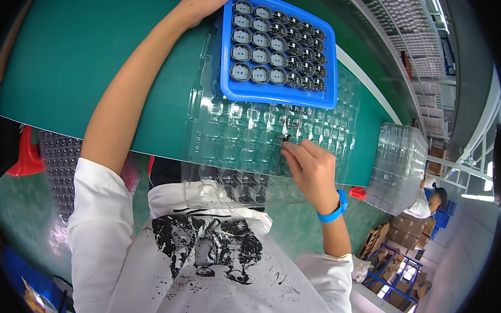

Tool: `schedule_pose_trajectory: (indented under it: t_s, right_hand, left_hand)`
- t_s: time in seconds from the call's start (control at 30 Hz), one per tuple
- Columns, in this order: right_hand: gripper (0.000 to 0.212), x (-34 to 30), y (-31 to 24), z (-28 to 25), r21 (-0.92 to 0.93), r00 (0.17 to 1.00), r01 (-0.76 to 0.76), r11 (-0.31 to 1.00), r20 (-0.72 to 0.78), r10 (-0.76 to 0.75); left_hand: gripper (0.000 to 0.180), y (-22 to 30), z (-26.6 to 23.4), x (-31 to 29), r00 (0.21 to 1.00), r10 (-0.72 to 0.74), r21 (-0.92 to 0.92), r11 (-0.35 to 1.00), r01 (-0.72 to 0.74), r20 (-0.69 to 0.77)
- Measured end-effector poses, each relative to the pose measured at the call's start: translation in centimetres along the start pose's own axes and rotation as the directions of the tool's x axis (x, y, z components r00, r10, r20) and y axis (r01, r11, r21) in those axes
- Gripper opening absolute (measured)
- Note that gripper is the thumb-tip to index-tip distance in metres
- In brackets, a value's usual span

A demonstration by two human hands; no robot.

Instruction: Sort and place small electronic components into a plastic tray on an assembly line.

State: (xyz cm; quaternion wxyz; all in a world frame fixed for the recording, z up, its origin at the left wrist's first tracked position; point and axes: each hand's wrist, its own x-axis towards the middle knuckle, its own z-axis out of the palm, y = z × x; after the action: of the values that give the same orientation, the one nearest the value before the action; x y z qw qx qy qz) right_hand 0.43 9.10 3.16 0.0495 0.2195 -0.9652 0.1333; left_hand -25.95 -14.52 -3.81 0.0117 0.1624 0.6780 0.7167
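Note:
A blue plastic tray holds rows of small round grey housings, those in its right columns showing black parts. It lies over a clear plastic blister tray with moulded pockets. My left hand reaches to the blue tray's far left corner; its fingers are partly cut off by the picture's upper edge. Over the middle of the blister tray, my right hand is closed in a pinch. Between thumb and forefinger is a small dark round part, partly hidden by the fingertips, at one of the pockets.
The green worktable has its near edge by my waist, and the blister tray overhangs it. A tall stack of clear blister trays stands at the right. A red stool is at the left. Another person is farther off at the right.

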Motion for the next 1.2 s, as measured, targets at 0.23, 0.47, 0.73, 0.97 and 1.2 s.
schedule_pose_trajectory:
  t_s: [0.23, 0.47, 0.73, 0.97, 1.2]
  right_hand:
    - [0.014, 0.8, -0.5, -2.0, -0.013, 1.000, 0.011, 1.000, 0.009, -0.011]
    - [0.006, 8.1, 1.1, -4.5, -0.025, 0.989, 0.076, 0.997, -0.128, -0.079]
    - [0.008, 14.6, 3.5, -1.7, -0.135, 0.951, 0.248, 0.959, -0.155, -0.267]
    - [0.008, 15.1, 3.5, -1.5, -0.163, 0.946, 0.274, 0.948, -0.130, -0.296]
    - [0.007, 15.1, 3.5, -1.4, -0.165, 0.941, 0.292, 0.942, -0.129, -0.314]
  left_hand:
    - [0.026, -0.5, -0.1, 0.1, 1.000, -0.009, -0.063, 0.998, 0.010, 0.014]
    - [0.026, 0.1, 0.2, 0.0, 0.999, -0.036, -0.054, 0.998, 0.036, -0.014]
    - [0.033, -0.4, -0.1, -0.3, 1.000, -0.003, 0.083, 0.997, 0.002, 0.015]
    - [0.034, -0.4, -0.3, -0.2, 0.999, -0.012, 0.099, 0.995, 0.008, 0.035]
    - [0.034, -0.4, -0.2, -0.2, 1.000, -0.001, 0.101, 0.995, -0.002, 0.028]
